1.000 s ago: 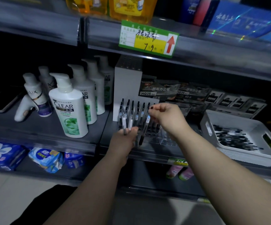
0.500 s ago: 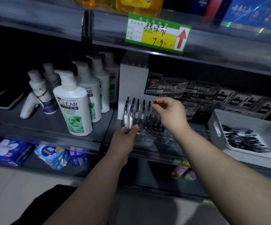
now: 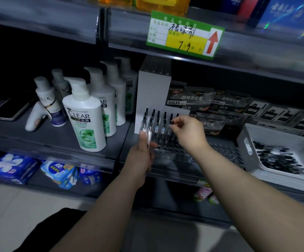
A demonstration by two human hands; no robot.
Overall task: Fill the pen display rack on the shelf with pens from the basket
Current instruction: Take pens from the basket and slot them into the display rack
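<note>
Mid-fill: right hand (image 3: 188,132) pinches a pen (image 3: 169,132) by its top, seating it in the pen display rack (image 3: 225,151); left hand (image 3: 141,159) grips spare pens (image 3: 148,134) at its 9 o'clock, basket (image 3: 275,132) at 3. Next, probably slot another

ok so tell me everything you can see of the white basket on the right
The white basket looks like plastic: rectangular, low-walled, with a slot handle cut into its left end wall. It sits on the shelf at the right, beside the clear pen rack, and its far right corner is cut off by the frame edge. A loose heap of dark pens lies inside on its floor.
</note>
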